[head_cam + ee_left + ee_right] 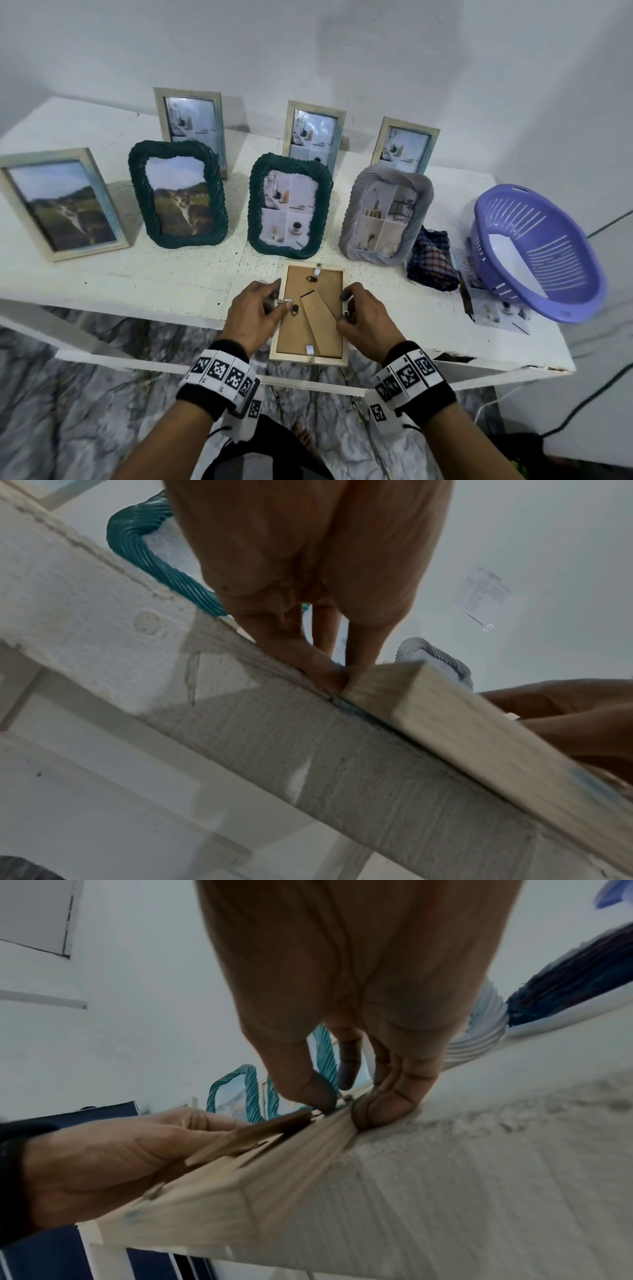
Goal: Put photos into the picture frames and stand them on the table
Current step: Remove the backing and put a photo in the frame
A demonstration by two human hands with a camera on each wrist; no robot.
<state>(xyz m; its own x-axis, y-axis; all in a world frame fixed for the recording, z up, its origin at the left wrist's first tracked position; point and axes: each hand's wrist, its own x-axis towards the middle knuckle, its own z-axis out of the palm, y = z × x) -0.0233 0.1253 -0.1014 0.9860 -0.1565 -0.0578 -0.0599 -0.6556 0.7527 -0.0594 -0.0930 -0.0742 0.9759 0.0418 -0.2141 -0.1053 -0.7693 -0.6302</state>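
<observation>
A pale wooden picture frame [310, 359] lies face down at the front edge of the white table [137, 281], its near end past the edge. Its brown backing board with a stand leg [318, 322] faces up. My left hand [279, 298] pinches the frame's left rail, thumb on the backing by a small metal clip. My right hand [344, 308] pinches the right rail, thumb tip at the clip there. The left wrist view has my left hand's fingertips [329, 674] against the frame [479, 737]. In the right wrist view my right hand [342, 1096] straddles the frame [274, 1177].
Several frames with photos stand in two rows behind, the nearest a dark green one [289, 205] and a grey one [387, 216]. At the right are a checked cloth [433, 260], a tilted purple basket [534, 253] and loose photo prints [496, 315].
</observation>
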